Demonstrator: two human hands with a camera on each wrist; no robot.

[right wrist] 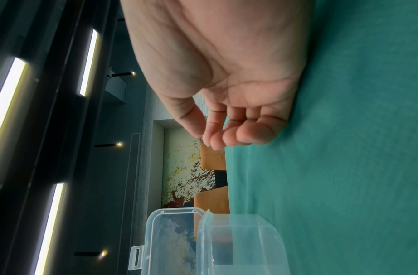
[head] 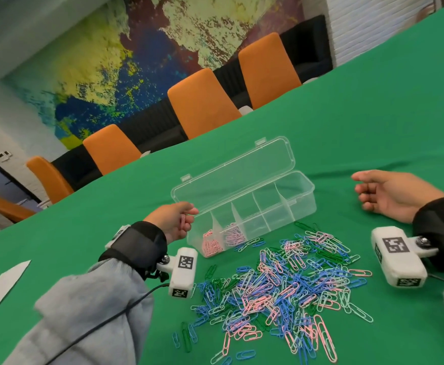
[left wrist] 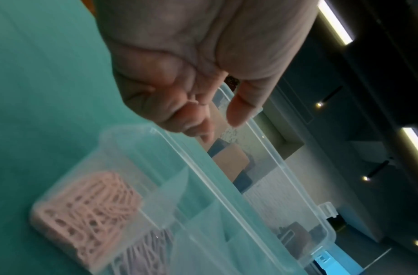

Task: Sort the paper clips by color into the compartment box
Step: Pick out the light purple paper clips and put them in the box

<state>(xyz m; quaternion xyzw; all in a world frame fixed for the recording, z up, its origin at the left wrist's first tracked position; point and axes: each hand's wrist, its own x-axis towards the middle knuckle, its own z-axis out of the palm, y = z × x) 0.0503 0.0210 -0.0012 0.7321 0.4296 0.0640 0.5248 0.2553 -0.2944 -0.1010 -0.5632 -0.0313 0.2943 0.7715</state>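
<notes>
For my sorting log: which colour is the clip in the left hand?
Pink paper clip, pinched by the left hand; head view.

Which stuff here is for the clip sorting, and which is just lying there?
For the job:
- compartment box
- pile of paper clips
- pink clips in the box
- pink clip in the left hand

Just lying about:
- white paper strip
- orange chairs

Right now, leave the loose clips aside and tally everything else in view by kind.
Orange chairs: 5
Clear boxes: 1
Hands: 2, the left hand and the right hand
Wrist cameras: 2
Paper strips: 1
Total: 11
</notes>
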